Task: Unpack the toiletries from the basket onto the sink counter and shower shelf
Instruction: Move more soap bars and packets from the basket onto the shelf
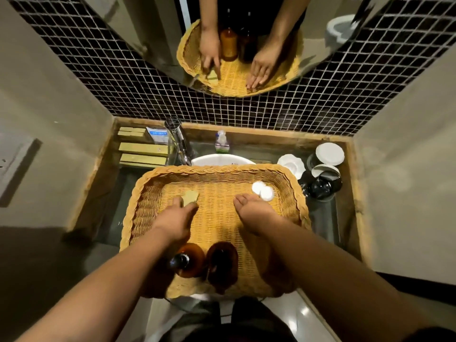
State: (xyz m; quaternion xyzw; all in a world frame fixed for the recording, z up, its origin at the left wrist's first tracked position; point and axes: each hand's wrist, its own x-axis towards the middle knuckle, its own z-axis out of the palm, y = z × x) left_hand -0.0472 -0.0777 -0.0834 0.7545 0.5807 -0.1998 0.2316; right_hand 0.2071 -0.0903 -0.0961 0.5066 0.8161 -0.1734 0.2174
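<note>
Our left grip (177, 217) pinches the tan packet (192, 195) to lift it; our right grip (255, 211), released, steadies the basket (217, 170).

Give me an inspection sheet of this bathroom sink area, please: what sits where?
Surface: dark sink counter with wooden edging; wicker basket sits over the basin.
Job's things: two amber bottles at the basket's near end, two white round pieces in its far right corner, small tan packet.
Clutter: yellow boxes, faucet, clear bottle, white dish, lidded glasses.
Fingers: left hand touches the packet, grip unclear; right hand open inside the basket.
Cables: nothing seen.
Surroundings: dark mosaic tiles, mirror.
</note>
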